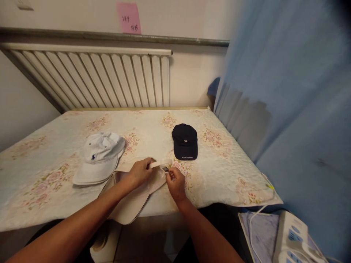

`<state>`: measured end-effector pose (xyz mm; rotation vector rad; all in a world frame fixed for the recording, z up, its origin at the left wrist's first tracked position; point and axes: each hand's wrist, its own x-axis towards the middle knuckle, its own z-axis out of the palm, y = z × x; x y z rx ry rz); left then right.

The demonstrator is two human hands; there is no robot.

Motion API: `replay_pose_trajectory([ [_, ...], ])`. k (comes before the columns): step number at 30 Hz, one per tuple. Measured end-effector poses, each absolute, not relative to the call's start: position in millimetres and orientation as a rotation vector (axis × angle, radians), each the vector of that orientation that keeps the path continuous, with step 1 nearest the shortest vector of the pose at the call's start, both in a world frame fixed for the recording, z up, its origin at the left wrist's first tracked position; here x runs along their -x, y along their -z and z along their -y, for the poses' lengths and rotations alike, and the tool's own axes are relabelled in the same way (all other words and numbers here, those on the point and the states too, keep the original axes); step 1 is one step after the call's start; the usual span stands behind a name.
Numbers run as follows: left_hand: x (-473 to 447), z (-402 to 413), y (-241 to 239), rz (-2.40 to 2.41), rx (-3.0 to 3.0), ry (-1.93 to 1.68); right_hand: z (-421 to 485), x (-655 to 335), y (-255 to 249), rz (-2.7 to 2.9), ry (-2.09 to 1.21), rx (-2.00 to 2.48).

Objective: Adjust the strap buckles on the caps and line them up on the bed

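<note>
A beige cap (128, 204) lies at the table's front edge, its brim toward me and reaching past the edge. My left hand (141, 171) is closed on the cap's pale adjuster strap (160, 163), near the back opening. At the strap's other side, my right hand (176, 180) pinches the cap by its small dark metal buckle (165, 169). A white cap (101, 153) with a small dark logo sits just left of my left hand. Beyond my right hand is a navy cap (184, 140) with small white lettering on its brim.
The table wears a floral quilted cover (148, 124). A white radiator (109, 78) stands behind it, below a pink note (128, 17). At right hang a blue curtain (285, 91) and, lower down, a power strip (292, 233) with a white cable (253, 223).
</note>
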<state>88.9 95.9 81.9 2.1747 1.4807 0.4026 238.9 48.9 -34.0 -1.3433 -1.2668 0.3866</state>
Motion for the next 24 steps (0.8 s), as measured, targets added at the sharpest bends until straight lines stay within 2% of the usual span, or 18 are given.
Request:
replay_pose_trajectory([
  [4, -99.0, -92.3, -70.3, -1.427, -2.125, -0.513, -47.0, -237.1, 32.4, 1.269, -0.419, 1.311],
  [10, -108.1, -87.2, -56.8, -1.483, -2.133, -0.474, -42.3, -237.2, 26.5, 1.279, -0.506, 1.252],
  [24, -109.5, -85.1, -58.6, -1.453, -2.03, -0.482, -49.9, -243.0, 27.3, 1.143, -1.043, 1.019],
])
